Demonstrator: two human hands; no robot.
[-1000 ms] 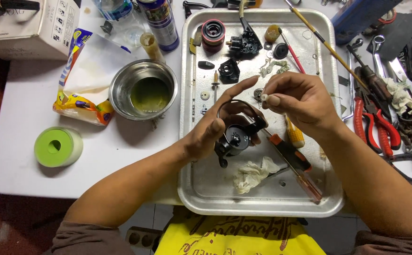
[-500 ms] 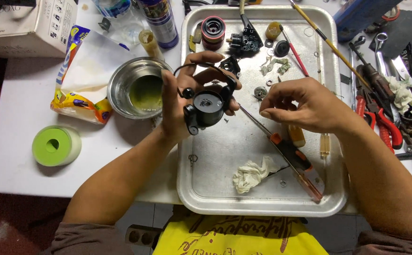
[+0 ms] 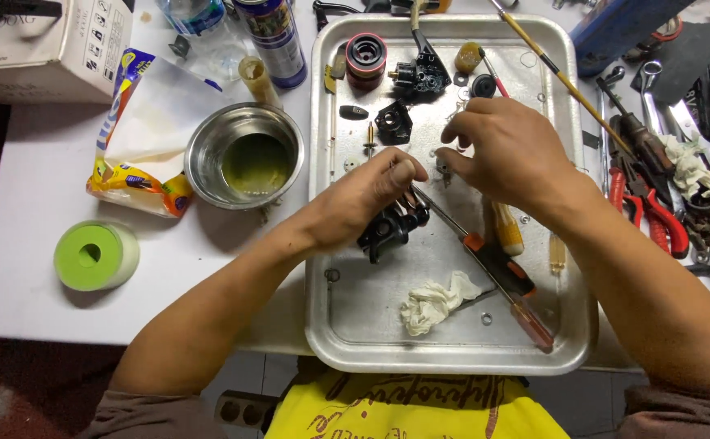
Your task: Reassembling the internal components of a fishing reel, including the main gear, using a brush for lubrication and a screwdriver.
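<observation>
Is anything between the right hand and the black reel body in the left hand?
Nothing visible blocks it. The left hand grips the black reel body over the metal tray; the right hand hovers just beside it. A screwdriver lies flat on the tray beneath both.

Person, head view: bare forearms, left hand (image 3: 363, 199) & right hand (image 3: 505, 150) ungloved; short brown sleeves (image 3: 139, 415); yellow garment (image 3: 420, 410) w/ dark print.

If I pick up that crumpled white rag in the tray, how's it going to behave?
The white rag looks crumpled and soft, so it would probably flop and sag. It likely weighs little. Lying flat on the metal tray, it seems unlikely to roll.
</observation>
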